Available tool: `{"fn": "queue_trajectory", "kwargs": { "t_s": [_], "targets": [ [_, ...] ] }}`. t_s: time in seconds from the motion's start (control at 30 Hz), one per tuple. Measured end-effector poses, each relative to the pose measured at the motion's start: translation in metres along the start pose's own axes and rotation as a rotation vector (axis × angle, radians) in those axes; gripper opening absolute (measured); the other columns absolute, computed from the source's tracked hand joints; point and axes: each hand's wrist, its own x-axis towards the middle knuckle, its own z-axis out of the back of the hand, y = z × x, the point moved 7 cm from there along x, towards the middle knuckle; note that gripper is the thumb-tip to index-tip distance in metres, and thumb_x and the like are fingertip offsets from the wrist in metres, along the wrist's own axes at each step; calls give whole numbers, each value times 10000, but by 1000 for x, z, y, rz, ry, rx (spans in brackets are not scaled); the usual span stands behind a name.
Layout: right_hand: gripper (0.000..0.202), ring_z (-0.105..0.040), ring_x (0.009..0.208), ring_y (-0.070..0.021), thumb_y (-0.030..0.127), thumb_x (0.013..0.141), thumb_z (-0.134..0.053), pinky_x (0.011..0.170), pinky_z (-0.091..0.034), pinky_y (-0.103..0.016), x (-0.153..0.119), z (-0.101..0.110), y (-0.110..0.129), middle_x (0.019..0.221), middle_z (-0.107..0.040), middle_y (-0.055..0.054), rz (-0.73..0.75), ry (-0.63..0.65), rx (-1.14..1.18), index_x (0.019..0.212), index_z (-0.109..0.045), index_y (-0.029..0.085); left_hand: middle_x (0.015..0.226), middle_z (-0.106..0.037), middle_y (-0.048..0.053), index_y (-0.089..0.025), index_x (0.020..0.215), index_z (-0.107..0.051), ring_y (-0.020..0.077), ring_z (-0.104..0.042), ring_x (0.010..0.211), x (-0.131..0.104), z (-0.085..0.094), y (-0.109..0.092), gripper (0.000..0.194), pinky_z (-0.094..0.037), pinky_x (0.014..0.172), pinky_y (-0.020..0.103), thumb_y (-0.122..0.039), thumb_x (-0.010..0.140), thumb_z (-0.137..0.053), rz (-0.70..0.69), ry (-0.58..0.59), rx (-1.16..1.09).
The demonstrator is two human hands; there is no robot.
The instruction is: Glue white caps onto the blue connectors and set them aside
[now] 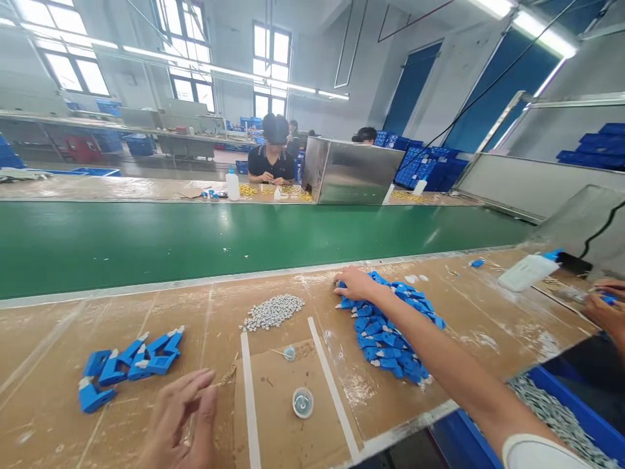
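Observation:
My right hand [358, 284] reaches to the far left edge of a heap of blue plastic pieces [385, 339] with pale tips, its fingers curled down around one piece. My left hand [180, 417] is low at the front left, thumb and fingers drawn together on what looks like a thin stick [225, 380]. Beyond it lies a small group of blue plastic pieces with white tips [139, 358]. Between my hands are a pile of small grey pellets [274, 311], a small round cup [303, 402] with clear contents, and a clear blob [290, 353] with a stick.
Two white tape strips [250, 404] run across the cardboard-covered table. Behind it stretches a green conveyor belt [146, 241], with a person [271, 159] working opposite. At right are a white bottle [527, 272], another person's hands [608, 306] and a blue bin [561, 397] of grey parts.

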Motion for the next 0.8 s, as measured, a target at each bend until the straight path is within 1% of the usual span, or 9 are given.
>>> {"fn": "queue_trajectory", "kwargs": {
  "t_s": [0.1, 0.23, 0.33, 0.43, 0.53, 0.6, 0.63, 0.73, 0.8],
  "targets": [
    [321, -649, 1082, -245, 338, 978, -631, 911, -562, -461, 1, -7, -1, 1285, -627, -102, -20, -8, 61, 1258, -617, 180, 1086, -694, 28, -267, 1016, -704, 207, -653, 1019, -4, -17, -14, 165, -517, 897, 308, -370, 920, -618, -27, 82, -148],
    [323, -655, 1067, -243, 338, 977, -633, 898, -567, -455, -3, -11, 0, 1271, -632, -99, -31, -45, 253, 1256, -616, 175, 1067, -693, 40, -259, 1034, -717, 201, -649, 1003, -4, -41, -35, 157, -527, 853, 295, -320, 932, -615, -29, 199, -283],
    [294, -659, 1026, -230, 350, 974, -635, 876, -566, -439, -10, -5, 3, 1211, -651, -89, -34, -109, 462, 1203, -634, 165, 1016, -684, 41, -254, 999, -720, 193, -646, 936, -7, -60, -49, 145, -532, 788, 286, -319, 944, -602, -3, 299, -387],
    [348, -651, 906, -214, 482, 930, -641, 832, -554, -415, -28, 10, 16, 1017, -674, -80, -21, -193, 733, 1057, -640, 158, 999, -683, 46, -250, 1022, -723, 190, -642, 923, -10, -78, -59, 172, -530, 787, 287, -331, 958, -586, 27, 419, -472],
    [499, -637, 853, -212, 673, 897, -523, 791, -552, -405, -61, 25, 50, 963, -657, -80, 38, -230, 1034, 1050, -581, 202, 1047, -695, 60, -259, 1111, -730, 198, -647, 972, -6, -93, -70, 224, -524, 839, 296, -349, 957, -595, 92, 493, -546],
    [557, -636, 866, -218, 747, 888, -431, 752, -557, -397, -87, 30, 81, 1006, -648, -87, 78, -212, 1196, 1064, -555, 233, 1173, -685, 76, -282, 1179, -728, 219, -630, 1090, 2, -102, -82, 272, -509, 908, 308, -359, 939, -626, 119, 519, -654],
    [562, -633, 860, -220, 761, 871, -445, 721, -557, -384, -98, 29, 98, 1004, -646, -87, 93, -182, 1284, 1052, -558, 241, 1253, -666, 83, -291, 1199, -729, 235, -603, 1172, 6, -107, -89, 295, -493, 956, 319, -364, 925, -647, 126, 540, -724],
    [468, -614, 795, -193, 631, 773, -707, 657, -537, -321, -120, 17, 148, 955, -643, -62, 70, 43, 1774, 1022, -606, 247, 1390, -621, 93, -278, 1178, -754, 277, -493, 1352, 15, -122, -108, 316, -389, 1113, 369, -377, 883, -706, 142, 663, -921],
    [436, -603, 770, -167, 502, 715, -814, 670, -531, -291, -126, 10, 169, 941, -647, -37, 0, 141, 2038, 1027, -644, 250, 1414, -613, 97, -261, 1139, -771, 299, -461, 1391, 14, -128, -114, 302, -347, 1151, 405, -398, 876, -711, 153, 750, -1016]
  ]
}}
